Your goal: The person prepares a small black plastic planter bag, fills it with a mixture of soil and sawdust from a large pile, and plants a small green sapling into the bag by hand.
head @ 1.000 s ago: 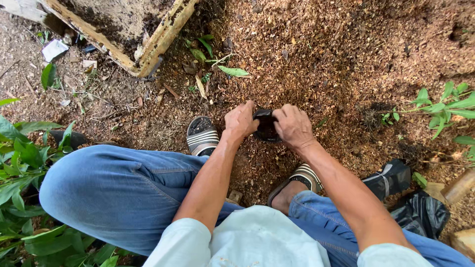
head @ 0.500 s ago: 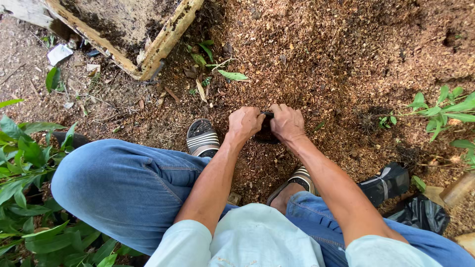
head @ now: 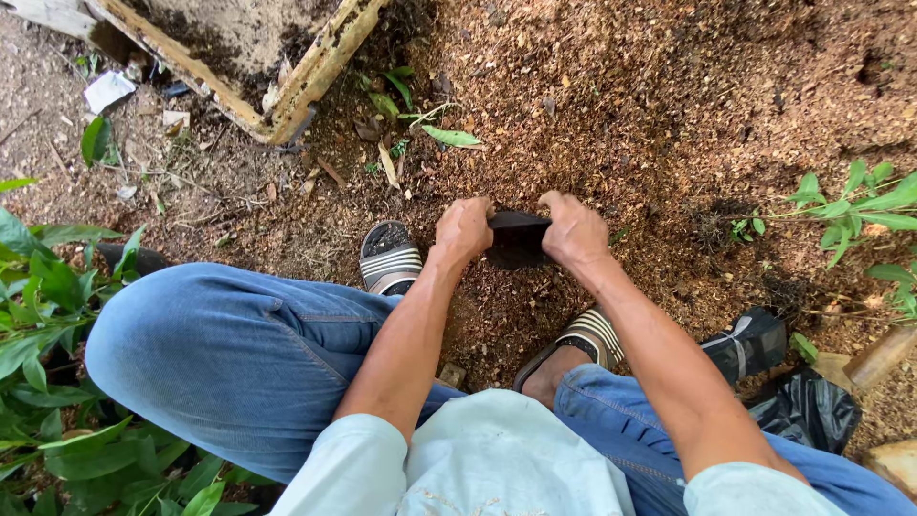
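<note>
The grip of the left hand (head: 464,229) is closed on the left edge of a small black bag (head: 517,239), which sits on brown mulch (head: 650,105) just ahead of the striped sandals (head: 390,258). The right hand (head: 573,229) pinches the bag's right edge. Right of the bag lies a black plastic bundle (head: 802,406).

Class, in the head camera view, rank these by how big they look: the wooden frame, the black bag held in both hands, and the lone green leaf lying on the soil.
1. Wooden frame, partly cut off
2. Black bag
3. Green leaf
</note>
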